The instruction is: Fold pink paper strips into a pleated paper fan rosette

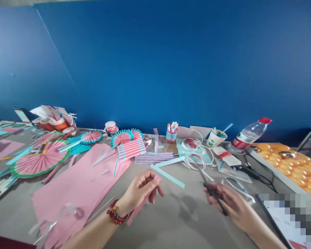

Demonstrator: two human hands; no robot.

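Observation:
My left hand [145, 186], with a red bead bracelet [116, 212] at its wrist, pinches a narrow pink paper strip [137, 211]. The strip slants down behind the fingers, and part of it is hidden by them. To the right, my right hand [226, 200] is closed around black-handled scissors [214, 196], seen nearly edge-on, their thin metal end pointing away from me. Both hands are above the grey table [181, 224], apart from each other. Beyond them lie light blue paper strips [169, 175] and a pleated purple paper [153, 158].
Large pink sheets [85, 183] lie left, near pleated paper fans [45, 160]. At the back are a pen cup [171, 135], tape coils [194, 157] and a paper cup [215, 139]. A plastic bottle [251, 135], a glue gun [259, 176] and a yellow bumpy box [287, 162] stand right.

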